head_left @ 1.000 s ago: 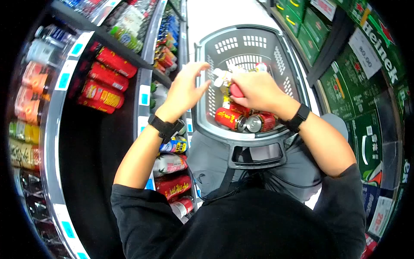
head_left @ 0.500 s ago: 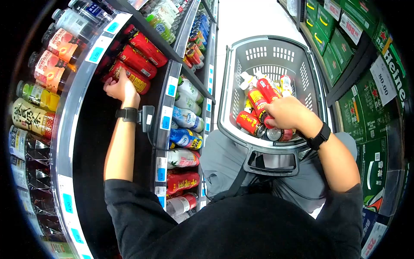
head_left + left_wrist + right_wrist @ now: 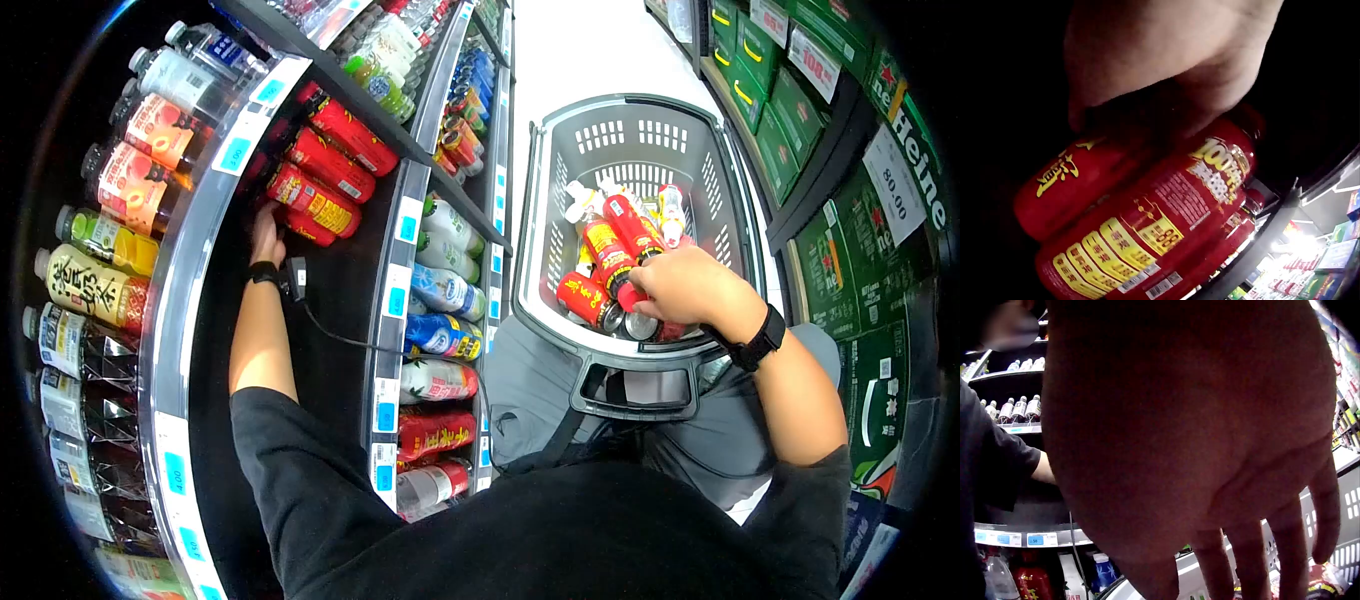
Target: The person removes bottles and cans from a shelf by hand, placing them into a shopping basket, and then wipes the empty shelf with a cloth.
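At the left shelf, my left hand reaches in beside the red bottles. The left wrist view has this hand bent round the dark upper end of a red bottle with yellow characters; its fingertips are hidden. Another red bottle lies against it. Over the grey basket, my right hand touches the red cap of a red bottle. In the right wrist view the fingers of that hand point down, spread and fairly straight.
Red cans and white-capped bottles lie in the basket, which stands by my knees. Drink bottles line the shelf at far left, with more bottles on a shelf nearer the basket. Green cartons are stacked at right.
My left hand moved from above the basket to the shelf, then lower beside the red bottles. My right hand, earlier gripping a red-capped bottle, has loosened; that bottle lies on the others.
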{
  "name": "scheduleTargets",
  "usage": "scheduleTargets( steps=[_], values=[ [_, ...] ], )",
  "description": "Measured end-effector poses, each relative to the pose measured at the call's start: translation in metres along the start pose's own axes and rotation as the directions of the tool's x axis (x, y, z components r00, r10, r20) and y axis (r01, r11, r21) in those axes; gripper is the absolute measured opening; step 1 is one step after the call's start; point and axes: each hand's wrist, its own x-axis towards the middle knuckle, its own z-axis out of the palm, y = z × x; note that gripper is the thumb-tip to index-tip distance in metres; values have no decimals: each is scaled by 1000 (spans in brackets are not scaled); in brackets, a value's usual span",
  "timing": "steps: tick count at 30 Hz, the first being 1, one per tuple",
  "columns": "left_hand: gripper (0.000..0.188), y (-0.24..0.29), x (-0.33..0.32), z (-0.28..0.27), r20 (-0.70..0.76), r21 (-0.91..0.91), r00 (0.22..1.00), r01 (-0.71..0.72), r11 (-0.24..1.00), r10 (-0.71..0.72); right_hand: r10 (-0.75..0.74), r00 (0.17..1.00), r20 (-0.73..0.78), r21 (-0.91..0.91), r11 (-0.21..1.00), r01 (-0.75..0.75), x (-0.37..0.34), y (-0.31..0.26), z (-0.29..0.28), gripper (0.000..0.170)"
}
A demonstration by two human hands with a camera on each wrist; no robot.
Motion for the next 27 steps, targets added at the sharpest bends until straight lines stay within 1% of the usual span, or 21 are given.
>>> scheduleTargets(
  steps=[1,3,5,6,7,9,10,12,13,15,16,17,19,20,21,22,23,24,25,27],
  values=[
    [31,-8,8,-8,36,29,999,2,1000,-3,-2,1000,5,0,1000,2,-1,1,1,33],
    [27,-24,33,-22,147,-53,989,0,999,7,16,1000,11,5,1000,-16,-4,0,-2,33],
    [29,-18,16,-22,207,-55,978,30,998,-18,34,999,25,14,999,-34,-5,1,-2,33],
    [35,-8,-1,-21,176,7,981,85,996,-84,25,999,26,4,1000,-25,-5,3,2,33],
    [35,-6,-8,-17,177,6,981,82,997,-81,15,1000,28,-8,1000,-15,-5,4,3,33],
    [44,-5,-11,-14,148,-71,989,25,997,-14,24,999,45,-19,1000,-23,-6,0,-3,33],
    [44,-5,-7,-15,146,-73,989,20,997,-9,32,997,66,-29,999,-30,-6,-1,-5,33],
    [70,-8,-4,-14,148,-190,987,-27,982,55,15,999,41,-12,1000,-15,-5,2,-1,33],
    [70,-11,-5,-13,145,-188,988,-28,982,56,1,1000,19,7,1000,-1,-5,2,1,33],
    [77,-17,-8,-7,-53,-200,992,-122,972,114,-9,1000,9,16,1000,9,-4,1,-2,33],
    [77,-27,2,-11,-56,-198,992,-126,972,117,-17,1000,2,26,1000,17,-4,1,-3,33],
    [76,-39,11,-14,-113,-287,993,-48,957,16,-23,1000,-1,27,999,23,-2,1,-4,33],
    [74,-56,27,-26,-199,-470,960,81,879,-195,-27,1000,6,44,999,26,2,1,-5,33],
    [67,-22,-28,-9,-206,-475,956,88,876,-208,-35,999,2,42,999,34,4,1,-7,33],
    [67,1,-63,3,-213,-475,955,83,876,-206,-29,999,20,23,999,28,6,0,-8,33],
    [63,19,-90,12,-266,-480,931,95,872,-248,-22,999,38,3,1000,22,8,0,-10,33],
    [58,26,-101,12,-320,-486,901,108,867,-291,-33,999,38,-1,999,33,10,1,-9,33],
    [54,15,-90,-2,-181,-550,903,235,802,-389,-52,998,33,4,999,52,12,3,-6,33],
    [42,29,-111,5,-129,-550,880,320,772,-457,-71,997,26,9,997,71,15,5,-3,34],
    [32,41,-139,7,61,-502,896,408,762,-440,-71,996,49,7,997,71,20,6,-3,34]
  ],
)
